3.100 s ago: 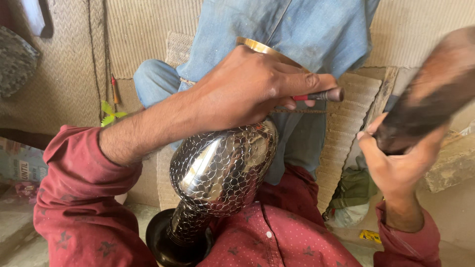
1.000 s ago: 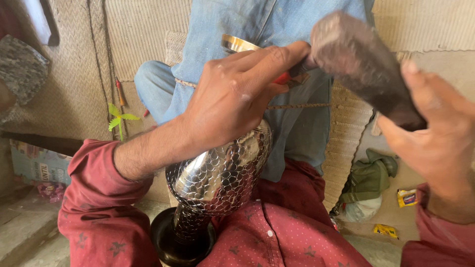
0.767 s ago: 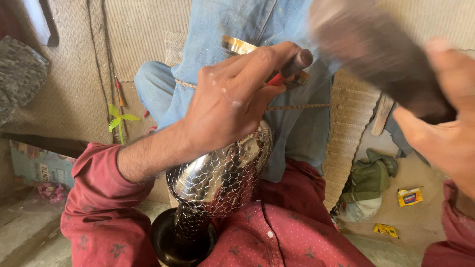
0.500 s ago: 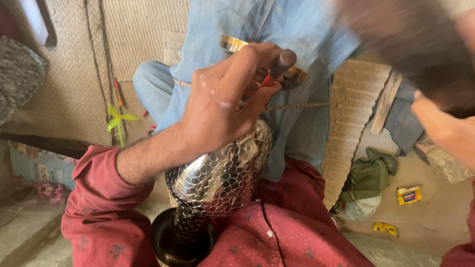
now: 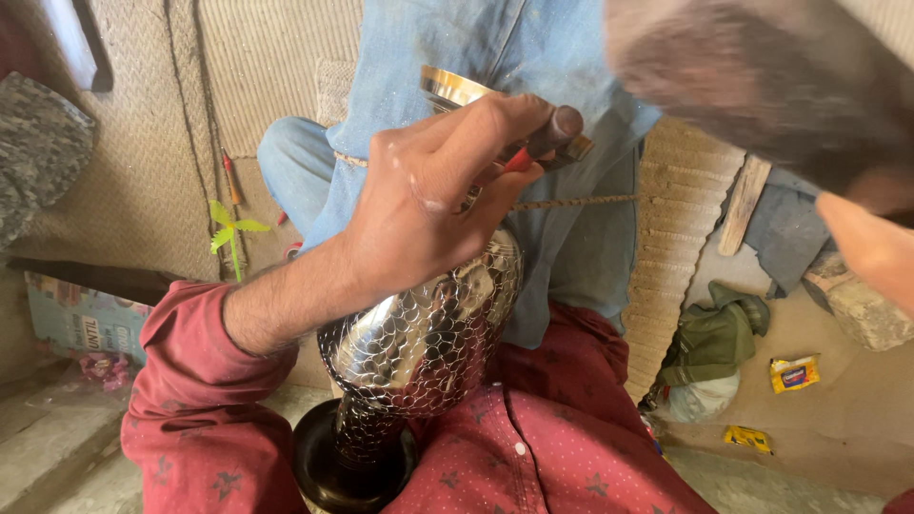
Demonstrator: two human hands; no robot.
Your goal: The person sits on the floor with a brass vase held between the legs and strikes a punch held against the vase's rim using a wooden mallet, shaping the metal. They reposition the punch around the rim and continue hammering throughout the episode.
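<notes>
Across the lap, head view: a silver vase (image 5: pixel 424 343) with a scale-like pattern lies tilted, its dark base (image 5: pixel 347 471) lowest and its brass-coloured rim (image 5: pixel 452 88) against blue cloth. Left hand (image 5: pixel 428 205) rests on the vase's shoulder, fingers closed around a punch tool (image 5: pixel 552 133) with a red-marked shaft. Right hand (image 5: pixel 871 247), partly out of frame, grips a blurred mallet (image 5: pixel 762 86) raised above the punch.
</notes>
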